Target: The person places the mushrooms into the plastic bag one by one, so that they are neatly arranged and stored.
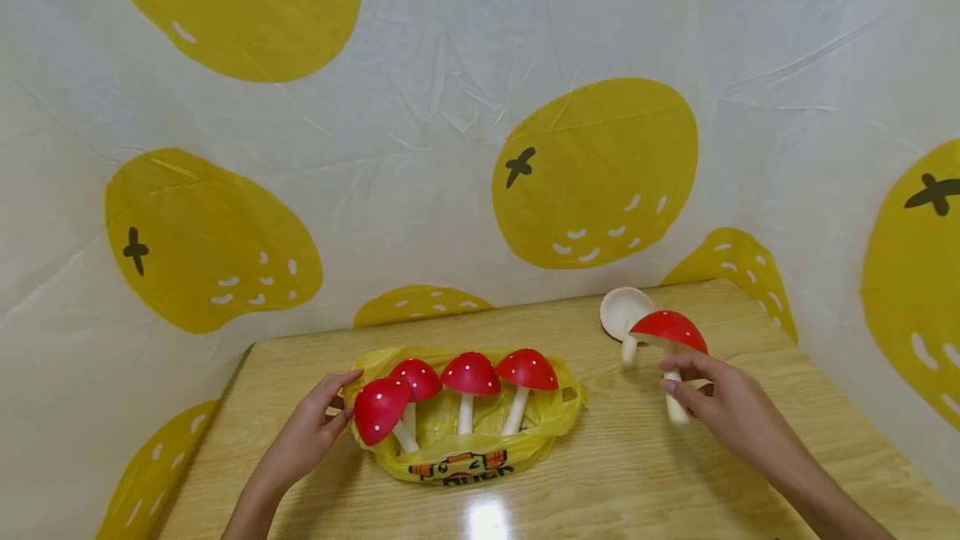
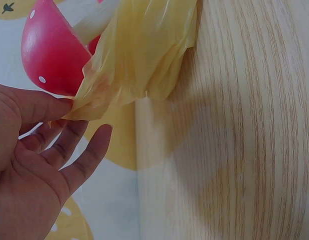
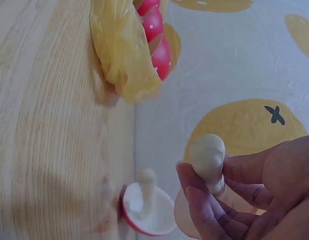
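A yellow plastic bag (image 1: 562, 423) lies on the wooden table with several red toy mushrooms (image 1: 470, 374) in its mouth, white dots on their caps. My left hand (image 1: 303, 433) pinches the bag's left edge between thumb and fingers, as the left wrist view shows, right by the leftmost mushroom (image 2: 49, 50). Over the right side of the table, my right hand (image 1: 723, 398) holds another mushroom (image 1: 670, 328) by its white stem, cap up. In the right wrist view the stem's end (image 3: 207, 155) sits between thumb and fingers.
Behind the held mushroom, one more mushroom (image 1: 626, 312) lies at the table's back right, its white underside and stem showing. A white curtain (image 1: 420, 190) printed with yellow fruit hangs along the back and sides of the wooden table (image 1: 600, 482).
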`<state>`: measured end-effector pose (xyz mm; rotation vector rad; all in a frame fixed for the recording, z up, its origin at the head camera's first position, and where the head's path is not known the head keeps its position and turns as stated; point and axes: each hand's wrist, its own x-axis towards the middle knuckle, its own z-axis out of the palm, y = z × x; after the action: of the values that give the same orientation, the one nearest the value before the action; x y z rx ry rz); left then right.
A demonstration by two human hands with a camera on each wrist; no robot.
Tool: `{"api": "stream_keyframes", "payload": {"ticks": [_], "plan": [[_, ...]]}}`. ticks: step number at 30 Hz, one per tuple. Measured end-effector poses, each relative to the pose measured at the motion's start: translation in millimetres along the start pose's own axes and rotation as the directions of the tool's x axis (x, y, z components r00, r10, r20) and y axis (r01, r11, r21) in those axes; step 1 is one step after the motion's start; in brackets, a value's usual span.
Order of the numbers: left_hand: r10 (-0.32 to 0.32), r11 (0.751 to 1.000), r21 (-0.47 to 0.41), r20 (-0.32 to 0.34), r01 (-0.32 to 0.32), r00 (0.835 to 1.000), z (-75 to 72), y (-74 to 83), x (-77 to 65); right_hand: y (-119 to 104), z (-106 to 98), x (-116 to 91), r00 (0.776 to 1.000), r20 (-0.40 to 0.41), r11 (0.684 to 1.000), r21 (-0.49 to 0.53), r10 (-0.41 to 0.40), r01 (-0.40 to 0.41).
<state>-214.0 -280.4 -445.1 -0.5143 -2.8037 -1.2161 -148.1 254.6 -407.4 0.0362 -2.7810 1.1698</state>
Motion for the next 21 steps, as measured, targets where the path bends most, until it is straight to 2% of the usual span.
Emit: {"api": "stream_keyframes", "payload": {"ticks": [6, 13, 21], "plan": [[-0.003, 1.0, 0.005, 0.002, 0.003, 1.0, -1.2, 0.0, -0.4, 8, 4, 15, 1.0, 0.017, 1.0, 0.015, -0.014, 0.013], [0.006, 1.0, 0.001, -0.005, -0.006, 1.0, -1.6, 0.4, -0.7, 29, 14, 35, 0.998, 0.024, 0.998, 0.021, -0.06, 0.059], [-0.007, 1.0, -0.008, 0.017, 0.007, 1.0, -1.7, 0.9, -0.2, 41, 22, 42, 0.998, 0.058, 0.999, 0.043, -0.028, 0.025]]}}
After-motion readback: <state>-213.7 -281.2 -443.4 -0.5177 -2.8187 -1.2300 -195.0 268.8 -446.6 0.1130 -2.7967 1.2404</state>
